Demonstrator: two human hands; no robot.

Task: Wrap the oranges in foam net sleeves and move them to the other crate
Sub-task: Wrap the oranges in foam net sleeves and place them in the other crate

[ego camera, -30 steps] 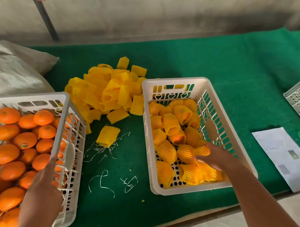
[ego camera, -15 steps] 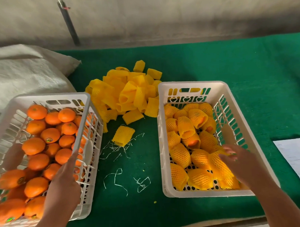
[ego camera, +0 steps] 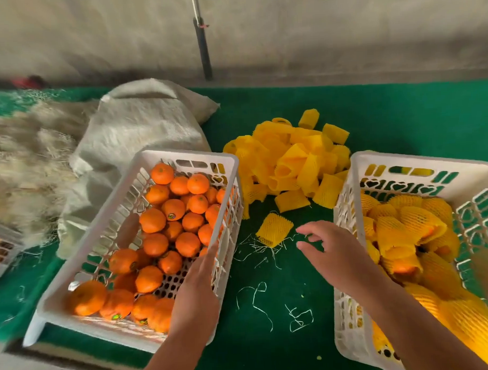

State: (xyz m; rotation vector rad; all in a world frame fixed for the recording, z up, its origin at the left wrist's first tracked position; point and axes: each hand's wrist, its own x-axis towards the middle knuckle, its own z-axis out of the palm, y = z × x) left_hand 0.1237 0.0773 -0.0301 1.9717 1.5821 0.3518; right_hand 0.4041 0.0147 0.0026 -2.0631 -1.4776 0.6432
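A white crate (ego camera: 142, 166) on the left holds several bare oranges (ego camera: 173, 209). My left hand (ego camera: 197, 294) rests on its near right rim, fingers straight, holding nothing. The right white crate (ego camera: 419, 162) holds several oranges wrapped in yellow foam net sleeves (ego camera: 410, 223). My right hand (ego camera: 336, 253) hovers over the green mat between the crates, fingers spread and empty, just right of a single loose sleeve (ego camera: 273, 229). A heap of empty yellow sleeves (ego camera: 291, 158) lies behind it.
A green mat (ego camera: 273, 350) covers the table, strewn with white thread scraps (ego camera: 255, 298). A grey sack (ego camera: 135, 127) lies behind the left crate, straw-like fibre (ego camera: 26, 153) further left. Part of another crate (ego camera: 1, 248) shows at the left edge. A dark pole (ego camera: 202, 42) stands against the wall.
My right hand has left the right crate and moved left over the mat toward the loose sleeve. The view swung left; my left hand stays at the left crate's rim.
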